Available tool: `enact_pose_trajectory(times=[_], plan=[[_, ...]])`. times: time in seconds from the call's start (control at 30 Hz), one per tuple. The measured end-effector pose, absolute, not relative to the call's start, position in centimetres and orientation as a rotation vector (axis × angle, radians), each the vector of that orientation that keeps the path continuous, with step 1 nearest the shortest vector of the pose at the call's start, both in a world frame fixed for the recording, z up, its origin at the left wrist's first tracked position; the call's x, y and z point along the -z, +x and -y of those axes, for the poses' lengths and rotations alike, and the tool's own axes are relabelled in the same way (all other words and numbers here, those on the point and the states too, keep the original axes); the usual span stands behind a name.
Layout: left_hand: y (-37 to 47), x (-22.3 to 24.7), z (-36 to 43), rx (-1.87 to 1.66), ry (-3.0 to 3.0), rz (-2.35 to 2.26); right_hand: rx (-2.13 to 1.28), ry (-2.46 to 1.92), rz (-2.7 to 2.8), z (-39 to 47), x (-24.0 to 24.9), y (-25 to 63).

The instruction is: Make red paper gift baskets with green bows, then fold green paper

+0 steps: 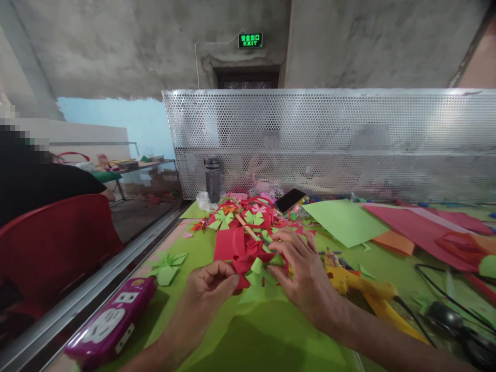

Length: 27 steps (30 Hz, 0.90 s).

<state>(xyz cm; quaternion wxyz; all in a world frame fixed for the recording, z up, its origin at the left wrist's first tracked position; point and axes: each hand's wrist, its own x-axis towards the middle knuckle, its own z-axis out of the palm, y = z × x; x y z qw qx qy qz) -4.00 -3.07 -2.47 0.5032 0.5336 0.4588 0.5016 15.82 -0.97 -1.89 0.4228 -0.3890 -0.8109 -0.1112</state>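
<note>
My left hand (217, 279) pinches the edge of a folded red paper piece (248, 258) between thumb and fingertips. A light green paper flower (258, 274) lies against that red paper. On its right side, my right hand (300, 261) curves over with thumb and fingers around the green flower's edge; the exact fingertip contact is partly hidden. Behind the hands are a flat red paper sheet (228, 244) and a heap of red paper with green paper flowers (222, 219). Another green paper flower (167, 268) lies to the left of my left hand.
A purple case (112, 323) lies at the table's left edge. To the right are a yellow glue gun (362, 284), black cables and coloured paper sheets (346, 222). A bottle (212, 181) and phone (290, 200) stand before a perforated metal screen (329, 124). A person (46, 181) sits at left.
</note>
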Motion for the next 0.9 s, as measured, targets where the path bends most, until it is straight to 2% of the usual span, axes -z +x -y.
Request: enact_pose_trajectory(times=[0.9], plan=[[-4.2,3.1,2.0,-1.276,0.711,-0.885,0.251,-0.821,2.056,0.6,2.1,16.0]])
